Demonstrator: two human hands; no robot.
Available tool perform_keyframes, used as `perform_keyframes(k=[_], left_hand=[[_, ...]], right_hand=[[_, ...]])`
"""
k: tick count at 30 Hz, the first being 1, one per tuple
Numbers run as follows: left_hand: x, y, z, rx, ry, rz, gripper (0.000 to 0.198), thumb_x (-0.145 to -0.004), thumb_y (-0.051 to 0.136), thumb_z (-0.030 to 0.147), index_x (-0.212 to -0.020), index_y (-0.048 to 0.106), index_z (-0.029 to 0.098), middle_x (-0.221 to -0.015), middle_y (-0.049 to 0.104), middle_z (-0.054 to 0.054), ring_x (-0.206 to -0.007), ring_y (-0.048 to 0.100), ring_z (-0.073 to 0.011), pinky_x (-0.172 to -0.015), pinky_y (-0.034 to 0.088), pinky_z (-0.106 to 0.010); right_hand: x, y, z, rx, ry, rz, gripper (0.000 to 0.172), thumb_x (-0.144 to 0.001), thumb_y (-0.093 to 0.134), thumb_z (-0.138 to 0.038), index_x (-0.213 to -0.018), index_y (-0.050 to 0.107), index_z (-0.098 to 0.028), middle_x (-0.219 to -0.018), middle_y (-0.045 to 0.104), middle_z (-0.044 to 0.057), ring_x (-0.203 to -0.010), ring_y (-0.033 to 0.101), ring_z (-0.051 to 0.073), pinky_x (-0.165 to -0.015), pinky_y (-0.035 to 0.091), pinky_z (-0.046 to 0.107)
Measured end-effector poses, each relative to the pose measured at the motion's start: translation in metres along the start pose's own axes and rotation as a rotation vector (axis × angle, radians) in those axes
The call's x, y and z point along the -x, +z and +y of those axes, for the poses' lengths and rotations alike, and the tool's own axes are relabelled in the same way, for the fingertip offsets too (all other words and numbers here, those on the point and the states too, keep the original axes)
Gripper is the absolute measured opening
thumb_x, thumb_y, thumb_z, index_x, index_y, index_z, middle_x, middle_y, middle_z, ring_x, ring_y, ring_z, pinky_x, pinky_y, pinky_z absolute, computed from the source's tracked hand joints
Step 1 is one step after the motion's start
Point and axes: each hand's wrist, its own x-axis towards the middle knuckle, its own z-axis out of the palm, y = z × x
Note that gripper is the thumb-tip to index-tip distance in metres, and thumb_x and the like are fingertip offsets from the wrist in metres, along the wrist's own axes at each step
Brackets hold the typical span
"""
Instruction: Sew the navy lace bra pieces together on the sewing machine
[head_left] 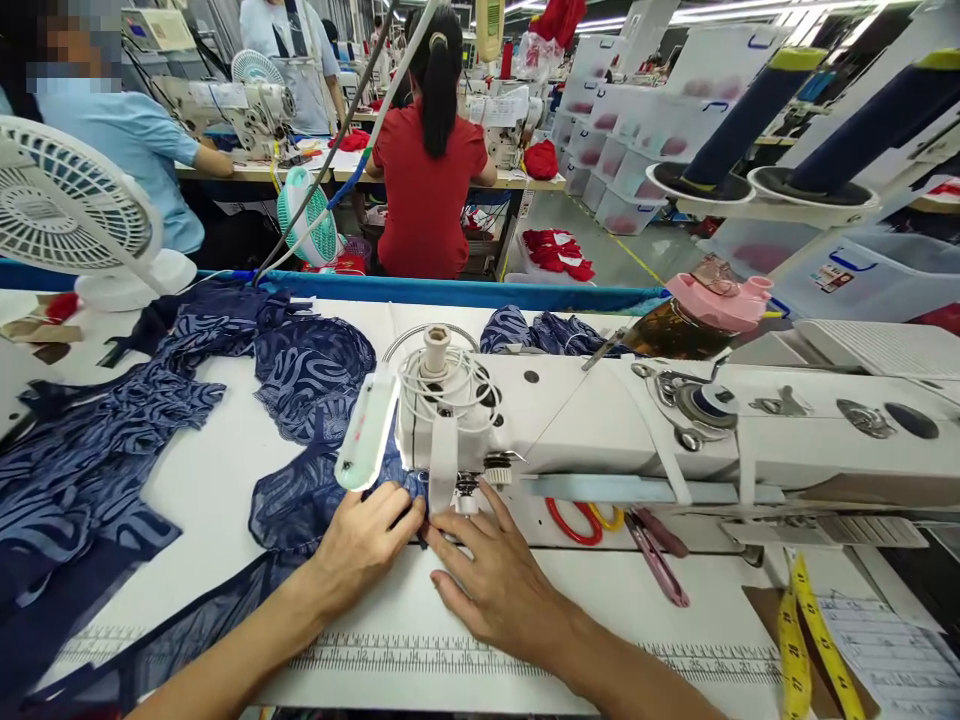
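Your left hand on navy fabric, can't tell if gripping; right hand splayed by sewing machine, red loop handle at that hand's 2 o'clock

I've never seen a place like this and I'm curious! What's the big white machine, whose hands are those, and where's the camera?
The big white thing is a sewing machine. No robot here: the left hand and right hand belong to a person wearing the camera on their head, so you look forward and down as they do.

Both hands are at the front of the machine's needle end, with their fingers by dark blue cloth. I can't tell how tightly they hold it. More patterned blue cloth lies to the left.

On the right you'll see a pink tool and a yellow tape measure. Beyond the table, someone in a red top sits facing away.
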Motion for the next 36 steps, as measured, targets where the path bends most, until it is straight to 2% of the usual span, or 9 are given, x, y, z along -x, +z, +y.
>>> perform_keyframes(k=[6, 11, 14, 17, 22, 27, 30, 33, 36], left_hand=[[0.008, 0.010, -0.011, 0.095, -0.015, -0.054, 0.029, -0.090, 0.046, 0.006, -0.112, 0.061, 0.015, -0.077, 0.063, -0.004, -0.073, 0.057, -0.0175, -0.065, 0.041, -0.030], [-0.006, 0.004, -0.025, 0.126, 0.005, -0.080, 0.029, -0.088, 0.043, 0.005, -0.105, 0.063, 0.018, -0.083, 0.065, -0.005, -0.080, 0.059, -0.0196, -0.073, 0.047, -0.034], [-0.012, 0.003, -0.017, 0.083, -0.037, -0.105, 0.024, -0.086, 0.045, 0.005, -0.095, 0.064, 0.017, -0.083, 0.065, -0.005, -0.077, 0.060, -0.0202, -0.070, 0.048, -0.033], [-0.008, 0.005, -0.005, 0.034, -0.105, -0.115, 0.027, -0.085, 0.043, 0.003, -0.098, 0.063, 0.014, -0.085, 0.065, -0.008, -0.076, 0.060, -0.0216, -0.064, 0.048, -0.032], [0.003, 0.006, -0.008, 0.231, -0.183, -0.103, 0.027, -0.088, 0.047, 0.006, -0.109, 0.062, 0.017, -0.094, 0.065, -0.008, -0.086, 0.061, -0.0205, -0.075, 0.050, -0.033], [0.007, 0.007, -0.010, 0.199, -0.151, -0.179, 0.040, -0.083, 0.045, 0.000, -0.116, 0.061, 0.017, -0.096, 0.064, -0.009, -0.087, 0.060, -0.0214, -0.074, 0.049, -0.033], [0.009, 0.007, -0.010, 0.188, -0.119, -0.134, 0.038, -0.086, 0.045, 0.001, -0.117, 0.060, 0.016, -0.096, 0.065, -0.008, -0.086, 0.060, -0.0202, -0.074, 0.049, -0.031], [0.008, 0.009, -0.013, 0.076, -0.021, -0.092, 0.034, -0.088, 0.043, 0.002, -0.115, 0.060, 0.014, -0.094, 0.066, -0.009, -0.088, 0.060, -0.0222, -0.074, 0.048, -0.033], [0.006, 0.012, -0.017, 0.024, 0.018, -0.129, 0.029, -0.092, 0.045, 0.007, -0.114, 0.060, 0.016, -0.091, 0.067, -0.006, -0.087, 0.061, -0.0224, -0.075, 0.048, -0.034]], right_hand=[[0.002, 0.001, 0.000, -0.001, 0.033, -0.025, 0.038, -0.094, 0.055, -0.030, -0.130, 0.055, -0.017, -0.106, 0.067, 0.007, -0.104, 0.058, 0.023, -0.119, 0.016, 0.056], [-0.002, 0.005, 0.000, 0.011, 0.086, -0.055, 0.047, -0.095, 0.053, -0.033, -0.139, 0.048, -0.017, -0.104, 0.069, 0.009, -0.109, 0.057, 0.027, -0.114, 0.023, 0.059], [-0.004, 0.008, 0.001, 0.017, 0.092, -0.052, 0.042, -0.095, 0.052, -0.035, -0.132, 0.054, -0.016, -0.095, 0.070, 0.009, -0.106, 0.058, 0.028, -0.113, 0.024, 0.059], [-0.004, 0.009, 0.000, 0.027, 0.066, -0.017, 0.036, -0.095, 0.053, -0.035, -0.124, 0.060, -0.014, -0.093, 0.069, 0.008, -0.106, 0.058, 0.027, -0.116, 0.021, 0.056], [-0.005, 0.008, -0.001, 0.038, 0.029, 0.024, 0.041, -0.094, 0.054, -0.033, -0.129, 0.056, -0.012, -0.097, 0.069, 0.008, -0.099, 0.060, 0.025, -0.116, 0.021, 0.054], [-0.003, 0.005, -0.004, 0.058, 0.018, 0.024, 0.039, -0.093, 0.055, -0.030, -0.127, 0.057, -0.012, -0.098, 0.070, 0.008, -0.096, 0.061, 0.023, -0.118, 0.020, 0.052], [-0.001, 0.005, -0.003, 0.066, 0.017, 0.025, 0.040, -0.092, 0.056, -0.029, -0.129, 0.056, -0.012, -0.101, 0.070, 0.008, -0.098, 0.060, 0.023, -0.120, 0.016, 0.051], [-0.001, 0.007, -0.002, 0.065, 0.026, 0.023, 0.039, -0.092, 0.057, -0.030, -0.127, 0.058, -0.014, -0.101, 0.070, 0.008, -0.102, 0.060, 0.024, -0.119, 0.016, 0.051], [-0.002, 0.009, -0.002, 0.060, 0.062, 0.001, 0.041, -0.092, 0.056, -0.031, -0.130, 0.056, -0.017, -0.091, 0.069, 0.006, -0.104, 0.059, 0.025, -0.117, 0.020, 0.053]])
